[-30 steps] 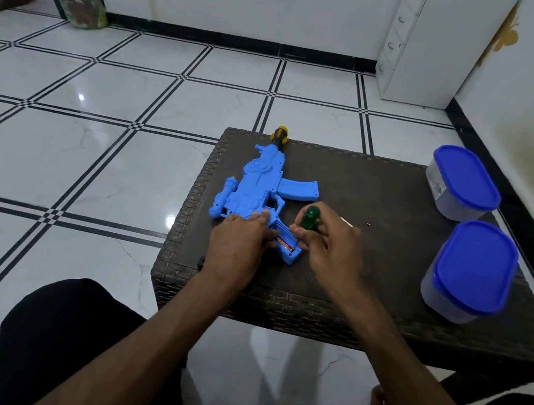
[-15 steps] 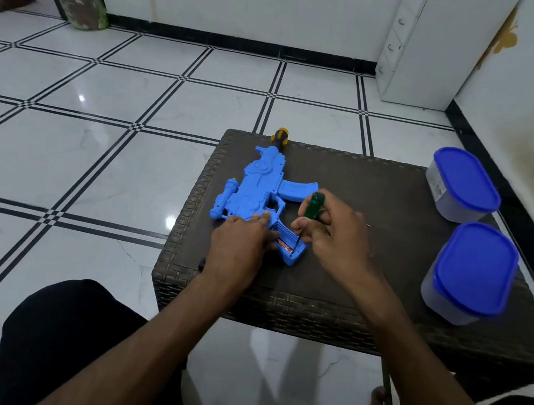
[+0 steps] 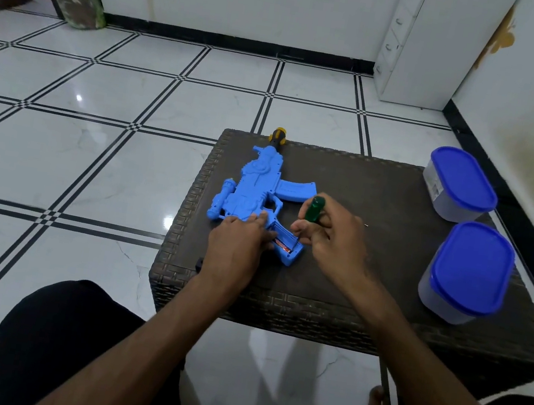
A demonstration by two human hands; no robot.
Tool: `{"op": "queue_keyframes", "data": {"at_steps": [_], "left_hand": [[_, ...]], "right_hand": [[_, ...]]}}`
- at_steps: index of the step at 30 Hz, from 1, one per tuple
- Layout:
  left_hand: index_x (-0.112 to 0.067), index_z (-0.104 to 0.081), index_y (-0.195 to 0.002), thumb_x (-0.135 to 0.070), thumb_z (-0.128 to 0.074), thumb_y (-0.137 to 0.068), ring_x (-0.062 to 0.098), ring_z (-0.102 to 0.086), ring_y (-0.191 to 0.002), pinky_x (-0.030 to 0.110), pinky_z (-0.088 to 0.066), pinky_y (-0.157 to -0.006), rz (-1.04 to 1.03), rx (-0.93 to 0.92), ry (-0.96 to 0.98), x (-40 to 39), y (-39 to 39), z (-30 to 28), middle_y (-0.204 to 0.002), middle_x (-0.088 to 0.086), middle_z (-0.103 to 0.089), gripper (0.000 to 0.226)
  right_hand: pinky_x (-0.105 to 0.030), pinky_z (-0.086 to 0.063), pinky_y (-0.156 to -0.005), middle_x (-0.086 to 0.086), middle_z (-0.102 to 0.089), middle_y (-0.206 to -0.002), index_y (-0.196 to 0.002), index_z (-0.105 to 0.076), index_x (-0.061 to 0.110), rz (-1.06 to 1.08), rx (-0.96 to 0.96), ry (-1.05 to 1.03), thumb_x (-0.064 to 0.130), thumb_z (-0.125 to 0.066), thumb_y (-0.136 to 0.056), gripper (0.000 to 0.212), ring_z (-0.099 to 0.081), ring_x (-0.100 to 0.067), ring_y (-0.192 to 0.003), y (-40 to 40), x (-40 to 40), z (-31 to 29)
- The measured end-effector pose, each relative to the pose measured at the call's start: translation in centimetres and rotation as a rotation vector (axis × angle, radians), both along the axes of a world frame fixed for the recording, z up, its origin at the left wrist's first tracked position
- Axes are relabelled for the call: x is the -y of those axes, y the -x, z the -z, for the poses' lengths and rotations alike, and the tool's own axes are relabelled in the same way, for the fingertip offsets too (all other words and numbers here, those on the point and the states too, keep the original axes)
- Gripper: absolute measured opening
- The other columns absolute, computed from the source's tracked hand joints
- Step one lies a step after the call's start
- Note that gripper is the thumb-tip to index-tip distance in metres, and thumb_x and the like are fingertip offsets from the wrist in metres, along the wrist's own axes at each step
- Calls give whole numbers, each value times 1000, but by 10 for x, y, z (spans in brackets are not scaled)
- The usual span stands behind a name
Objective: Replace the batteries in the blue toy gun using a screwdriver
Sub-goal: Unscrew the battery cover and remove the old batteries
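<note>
A blue toy gun [image 3: 255, 191] lies flat on a dark woven table [image 3: 376, 225], muzzle pointing away from me. Its grip end is open and a red-labelled battery [image 3: 281, 247] shows in the compartment. My left hand [image 3: 238, 245] rests on the gun's grip, fingers laid flat over it. My right hand [image 3: 333, 236] grips a green-handled screwdriver [image 3: 312, 209], held nearly upright with its thin shaft reaching down into the open compartment.
Two clear tubs with blue lids stand at the table's right side, one far [image 3: 458, 186] and one near [image 3: 470, 271]. A small screw [image 3: 367, 225] lies by my right hand. My knees sit below the table's front edge. White tiled floor lies to the left.
My right hand has lifted the screwdriver from a low tilt to nearly upright and brought its tip into the battery compartment. My left hand has stayed on the gun's grip.
</note>
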State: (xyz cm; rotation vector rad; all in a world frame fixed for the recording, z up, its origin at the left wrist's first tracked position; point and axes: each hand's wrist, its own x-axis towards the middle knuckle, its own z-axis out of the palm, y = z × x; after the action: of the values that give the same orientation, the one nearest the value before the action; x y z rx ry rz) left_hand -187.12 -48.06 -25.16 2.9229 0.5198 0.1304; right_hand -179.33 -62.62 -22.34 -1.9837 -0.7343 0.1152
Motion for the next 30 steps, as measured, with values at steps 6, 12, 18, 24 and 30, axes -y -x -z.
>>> {"op": "queue_keyframes", "data": {"at_steps": [6, 12, 18, 24, 30], "left_hand": [[-35, -47, -142, -44, -48, -98, 25, -49, -127, 35, -43, -99, 18, -17, 3, -1, -1, 0, -147, -4, -49, 45], [-36, -50, -139, -40, -45, -100, 25, -47, -129, 36, -40, -103, 55, -37, -38, 3, 3, -8, -151, -3, -43, 39], [-36, -55, -133, -37, -44, -101, 22, -50, -121, 34, -39, -101, 72, -4, -36, 4, 5, -10, -148, -7, -45, 34], [-34, -50, -138, -35, -44, -102, 21, -49, -125, 34, -38, -104, 63, 12, -20, 3, 4, -8, -150, -7, -42, 37], [-31, -46, -142, -40, -49, -97, 26, -52, -121, 36, -46, -92, 25, 12, 23, -1, 2, 3, -144, -7, -50, 46]], "right_hand": [[-45, -62, -72, -3, -71, -75, -85, -60, 18, 91, -92, -180, 1, -62, -89, 18, -73, -15, -79, 8, 3, 9], [-45, -62, -77, -12, -71, -81, -82, -57, 19, 170, -175, -358, 1, -61, -92, 21, -74, -23, -84, 19, 9, 18], [-34, -60, -77, -18, -72, -91, -92, -53, 12, 275, -381, -681, -1, -52, -98, 15, -74, -28, -89, 28, 19, 33], [-37, -57, -71, -8, -67, -79, -93, -51, 15, 273, -276, -529, 9, -48, -101, 10, -68, -23, -75, 18, 26, 22], [-38, -52, -65, 6, -62, -83, -93, -43, 18, -147, 126, 350, 21, -65, -90, 22, -60, -12, -71, -18, 15, 5]]}}
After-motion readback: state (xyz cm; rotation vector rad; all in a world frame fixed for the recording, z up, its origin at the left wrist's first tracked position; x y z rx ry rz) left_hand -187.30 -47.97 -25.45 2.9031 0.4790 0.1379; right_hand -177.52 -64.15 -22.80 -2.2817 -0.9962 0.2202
